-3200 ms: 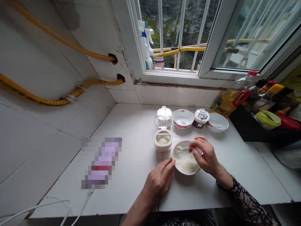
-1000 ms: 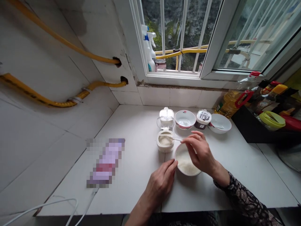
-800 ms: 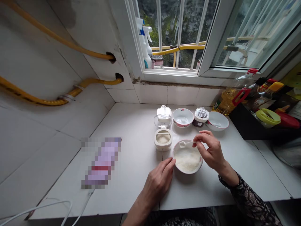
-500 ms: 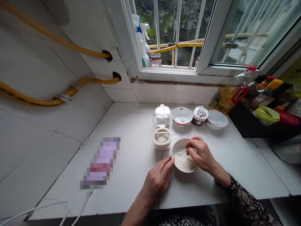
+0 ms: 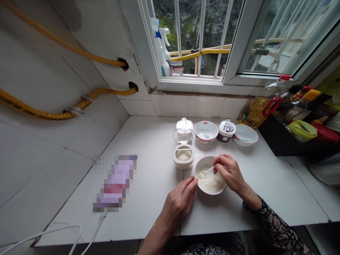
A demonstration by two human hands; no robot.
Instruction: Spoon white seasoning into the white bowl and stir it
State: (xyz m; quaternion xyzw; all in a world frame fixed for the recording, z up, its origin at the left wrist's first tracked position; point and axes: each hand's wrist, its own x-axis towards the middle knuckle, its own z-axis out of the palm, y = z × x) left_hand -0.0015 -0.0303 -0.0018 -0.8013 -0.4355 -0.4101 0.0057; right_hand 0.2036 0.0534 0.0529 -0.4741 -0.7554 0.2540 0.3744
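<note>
1. Your right hand [image 5: 230,173] pinches the spoon [image 5: 206,172], its tip in the bowl [image 5: 210,176] on the desk [image 5: 148,141].
2. Your left hand [image 5: 179,203], grip loose, touches the bowl's left rim.
3. The open jar [image 5: 183,156] stands just far-left of the bowl.

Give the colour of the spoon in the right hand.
White: the small spoon pinched by the right hand over the bowl of white grains; head view shows it best.

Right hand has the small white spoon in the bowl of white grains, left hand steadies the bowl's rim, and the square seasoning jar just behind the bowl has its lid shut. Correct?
Not quite. In the head view the square seasoning jar is open, its clear lid flipped back. The rest holds: the right hand holds the small white spoon in the bowl of white grains, and the left hand touches its rim.
</note>
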